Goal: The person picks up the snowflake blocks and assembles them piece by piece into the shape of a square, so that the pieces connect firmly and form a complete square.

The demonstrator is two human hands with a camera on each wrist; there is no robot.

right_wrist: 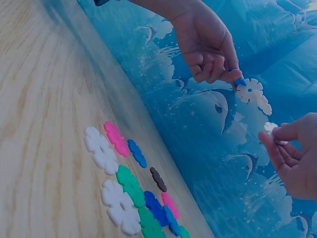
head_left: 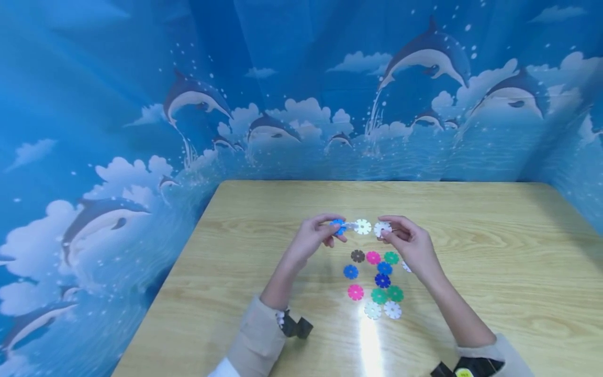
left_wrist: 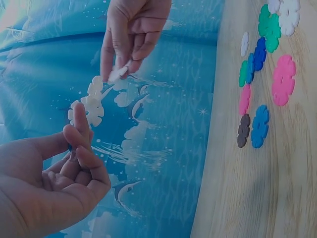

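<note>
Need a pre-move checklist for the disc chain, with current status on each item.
1. Left hand pinches the blue notched disc: ok.
2. Blue disc attached to the white discs beside it: cannot tell; fingers cover much of the joint.
3. Right hand pinches a separate white disc: ok.
4. That disc joined to the chain's white end: not ok; the right wrist view shows a gap.
5. Slots lined up for joining: cannot tell; the notches facing the gap are too small to judge.
6. Hands raised above the loose discs on the wooden table: ok.
</note>
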